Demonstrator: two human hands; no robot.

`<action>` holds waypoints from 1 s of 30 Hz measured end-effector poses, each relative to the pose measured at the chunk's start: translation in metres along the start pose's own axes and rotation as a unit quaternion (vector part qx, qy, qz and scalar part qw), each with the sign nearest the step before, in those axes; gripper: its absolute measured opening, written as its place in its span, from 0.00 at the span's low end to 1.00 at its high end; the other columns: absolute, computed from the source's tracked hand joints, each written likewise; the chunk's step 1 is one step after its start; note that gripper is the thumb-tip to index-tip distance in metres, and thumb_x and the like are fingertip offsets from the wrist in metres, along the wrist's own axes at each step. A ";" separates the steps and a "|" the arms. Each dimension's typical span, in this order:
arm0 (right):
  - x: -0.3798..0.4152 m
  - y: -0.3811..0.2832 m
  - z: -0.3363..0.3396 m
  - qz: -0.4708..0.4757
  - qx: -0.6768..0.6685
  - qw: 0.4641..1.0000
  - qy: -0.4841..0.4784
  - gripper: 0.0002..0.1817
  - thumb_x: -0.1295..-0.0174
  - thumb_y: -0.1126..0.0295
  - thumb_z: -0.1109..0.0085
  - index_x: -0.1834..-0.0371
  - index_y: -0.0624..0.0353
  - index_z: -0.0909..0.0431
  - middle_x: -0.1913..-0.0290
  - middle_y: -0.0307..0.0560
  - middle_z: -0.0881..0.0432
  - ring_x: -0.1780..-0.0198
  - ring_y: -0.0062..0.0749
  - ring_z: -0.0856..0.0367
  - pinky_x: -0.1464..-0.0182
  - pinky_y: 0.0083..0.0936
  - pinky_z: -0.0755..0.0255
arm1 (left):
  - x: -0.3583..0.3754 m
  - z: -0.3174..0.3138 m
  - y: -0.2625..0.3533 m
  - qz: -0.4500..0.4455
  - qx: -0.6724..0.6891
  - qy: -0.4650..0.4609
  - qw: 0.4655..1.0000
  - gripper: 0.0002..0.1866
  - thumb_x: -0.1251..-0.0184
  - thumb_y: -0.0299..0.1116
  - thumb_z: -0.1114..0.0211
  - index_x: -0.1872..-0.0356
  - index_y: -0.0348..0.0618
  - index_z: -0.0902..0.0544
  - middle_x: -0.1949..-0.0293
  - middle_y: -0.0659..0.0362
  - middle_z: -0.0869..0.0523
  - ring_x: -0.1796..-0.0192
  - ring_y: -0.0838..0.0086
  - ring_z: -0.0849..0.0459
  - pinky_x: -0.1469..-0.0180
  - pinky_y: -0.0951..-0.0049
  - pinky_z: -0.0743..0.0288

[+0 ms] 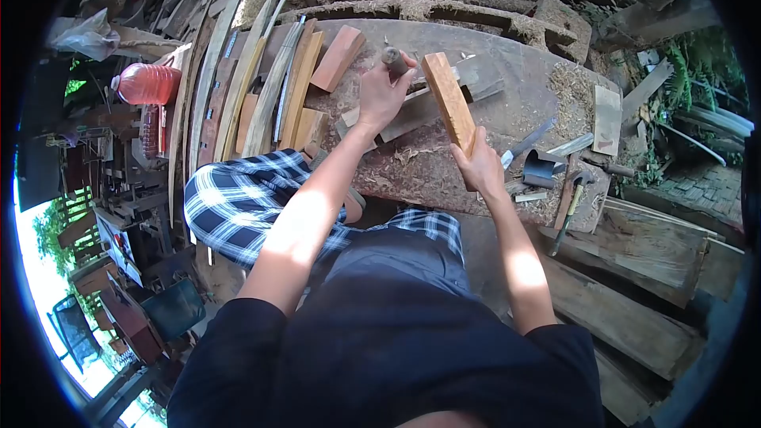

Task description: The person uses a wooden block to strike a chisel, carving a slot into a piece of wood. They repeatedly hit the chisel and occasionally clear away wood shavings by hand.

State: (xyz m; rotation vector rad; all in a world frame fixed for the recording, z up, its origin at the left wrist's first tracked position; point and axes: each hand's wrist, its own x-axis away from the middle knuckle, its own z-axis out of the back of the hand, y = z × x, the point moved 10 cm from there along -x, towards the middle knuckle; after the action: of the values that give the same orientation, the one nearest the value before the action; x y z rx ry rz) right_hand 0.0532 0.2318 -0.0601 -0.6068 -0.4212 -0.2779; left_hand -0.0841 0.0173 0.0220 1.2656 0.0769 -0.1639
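Observation:
My left hand (382, 97) is closed around an upright tool with a round-topped handle (392, 58); its lower end is hidden. In my right hand (479, 162) is a long squared wooden block (447, 95), gripped near its lower end and tilted up to the left. Both hands are over a worn workbench (507, 47). Beneath and between them lies a grey-brown wooden workpiece (420, 117), partly covered by the block and my left hand. A reddish wooden block (338, 59) lies to the left of my left hand.
Long wooden strips (277, 83) lie along the bench's left side. A bottle of red liquid (149, 83) stands farther left. At right are a saw blade (529, 141), a dark curved piece (539, 169), a hammer (572, 202) and wood shavings (567, 91). Planks (618, 309) lie below the bench's right end.

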 end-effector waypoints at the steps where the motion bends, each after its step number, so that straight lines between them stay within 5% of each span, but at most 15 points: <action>1: -0.001 0.003 0.000 0.002 -0.021 1.000 0.002 0.32 0.36 0.45 0.40 0.43 0.60 0.38 0.59 0.75 0.16 0.54 0.72 0.16 0.50 0.57 0.25 | 0.001 -0.001 0.001 0.012 -0.021 -0.008 1.000 0.08 0.34 0.28 0.31 0.56 0.40 0.17 0.64 0.57 0.10 0.61 0.77 0.11 0.58 0.74 0.20; 3: -0.005 0.002 0.003 0.005 -0.041 0.999 0.003 0.32 0.37 0.45 0.40 0.44 0.60 0.36 0.59 0.74 0.16 0.54 0.70 0.16 0.50 0.56 0.25 | -0.004 -0.002 0.004 0.009 -0.031 -0.006 0.999 0.08 0.33 0.28 0.31 0.56 0.40 0.17 0.64 0.56 0.10 0.61 0.76 0.10 0.58 0.73 0.20; 7: 0.018 -0.069 0.087 0.081 -0.290 0.951 0.067 0.28 0.37 0.49 0.35 0.49 0.63 0.31 0.59 0.66 0.14 0.56 0.57 0.13 0.54 0.44 0.23 | -0.008 -0.008 0.004 -0.018 -0.064 -0.006 0.998 0.09 0.34 0.29 0.31 0.55 0.41 0.18 0.64 0.54 0.10 0.61 0.70 0.09 0.57 0.70 0.19; 11: 0.061 -0.154 0.172 0.247 -0.302 0.903 0.180 0.27 0.35 0.53 0.38 0.45 0.59 0.35 0.65 0.65 0.14 0.61 0.60 0.11 0.60 0.47 0.20 | -0.005 -0.016 0.014 -0.016 -0.104 -0.041 0.994 0.09 0.34 0.29 0.32 0.55 0.41 0.18 0.65 0.52 0.11 0.61 0.62 0.09 0.57 0.65 0.18; 12: 0.059 -0.154 0.171 0.251 -0.303 0.901 0.181 0.27 0.35 0.53 0.38 0.45 0.59 0.35 0.65 0.65 0.14 0.61 0.60 0.11 0.60 0.47 0.20 | -0.004 -0.013 0.020 -0.024 -0.124 -0.025 0.992 0.09 0.35 0.28 0.32 0.56 0.40 0.19 0.67 0.50 0.12 0.63 0.59 0.10 0.59 0.63 0.19; 14: 0.042 -0.149 0.138 0.207 -0.062 0.973 0.082 0.28 0.37 0.53 0.37 0.43 0.58 0.37 0.68 0.64 0.14 0.63 0.61 0.11 0.63 0.50 0.19 | -0.005 -0.012 0.020 -0.021 -0.161 -0.029 0.986 0.09 0.36 0.28 0.32 0.57 0.39 0.20 0.69 0.49 0.12 0.64 0.57 0.10 0.60 0.62 0.20; 17: 0.038 -0.145 0.133 0.223 -0.007 0.972 0.078 0.30 0.38 0.54 0.36 0.42 0.58 0.37 0.68 0.65 0.14 0.62 0.62 0.12 0.63 0.52 0.20 | -0.014 -0.011 0.007 0.005 -0.136 -0.014 0.991 0.10 0.36 0.28 0.32 0.59 0.36 0.22 0.71 0.47 0.14 0.66 0.51 0.12 0.63 0.58 0.21; 19: 0.046 -0.151 0.134 0.191 -0.023 0.980 0.048 0.31 0.39 0.56 0.37 0.39 0.59 0.38 0.66 0.65 0.14 0.62 0.64 0.12 0.60 0.53 0.20 | -0.006 -0.014 0.011 -0.053 -0.064 -0.014 0.996 0.10 0.36 0.28 0.33 0.58 0.36 0.22 0.71 0.47 0.13 0.66 0.50 0.12 0.62 0.57 0.21; 21: 0.060 -0.165 0.157 0.260 -0.158 0.942 0.144 0.32 0.40 0.56 0.37 0.38 0.59 0.38 0.65 0.65 0.14 0.61 0.66 0.14 0.59 0.53 0.21 | -0.003 -0.017 0.007 -0.033 -0.110 -0.015 0.993 0.12 0.36 0.28 0.32 0.54 0.36 0.22 0.70 0.46 0.13 0.65 0.49 0.12 0.62 0.56 0.20; 23: 0.056 -0.162 0.152 0.252 -0.157 0.944 0.143 0.32 0.41 0.56 0.36 0.38 0.59 0.38 0.64 0.66 0.14 0.61 0.67 0.14 0.59 0.52 0.21 | -0.001 -0.019 0.022 -0.059 -0.136 -0.028 0.989 0.14 0.36 0.29 0.32 0.52 0.36 0.21 0.69 0.45 0.13 0.64 0.48 0.12 0.62 0.56 0.20; 25: 0.037 -0.149 0.126 0.203 0.000 0.977 0.062 0.30 0.38 0.56 0.38 0.39 0.59 0.38 0.64 0.67 0.15 0.59 0.67 0.14 0.58 0.53 0.22 | 0.000 -0.022 0.020 -0.046 -0.200 -0.051 0.977 0.13 0.38 0.28 0.31 0.54 0.35 0.19 0.69 0.44 0.14 0.64 0.49 0.13 0.62 0.58 0.20; 28: 0.029 -0.124 0.108 0.169 -0.127 0.975 0.063 0.29 0.36 0.52 0.38 0.43 0.60 0.37 0.65 0.69 0.15 0.59 0.68 0.15 0.57 0.54 0.23 | 0.001 -0.012 0.008 -0.032 -0.123 -0.004 0.992 0.11 0.37 0.26 0.32 0.55 0.36 0.19 0.67 0.47 0.13 0.64 0.55 0.11 0.60 0.62 0.20; 30: 0.012 -0.089 0.088 0.112 -0.192 0.973 0.058 0.32 0.36 0.46 0.38 0.44 0.61 0.36 0.61 0.73 0.15 0.55 0.70 0.15 0.53 0.55 0.24 | -0.002 -0.006 0.006 -0.004 -0.017 0.000 1.000 0.07 0.34 0.25 0.33 0.57 0.39 0.19 0.64 0.54 0.11 0.62 0.69 0.10 0.57 0.70 0.19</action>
State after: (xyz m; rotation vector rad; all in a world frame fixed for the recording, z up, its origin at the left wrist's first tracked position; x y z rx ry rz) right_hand 0.0044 0.2136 0.0542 -1.0046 -0.1813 -0.1774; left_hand -0.0846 0.0255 0.0264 1.2312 0.0844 -0.1690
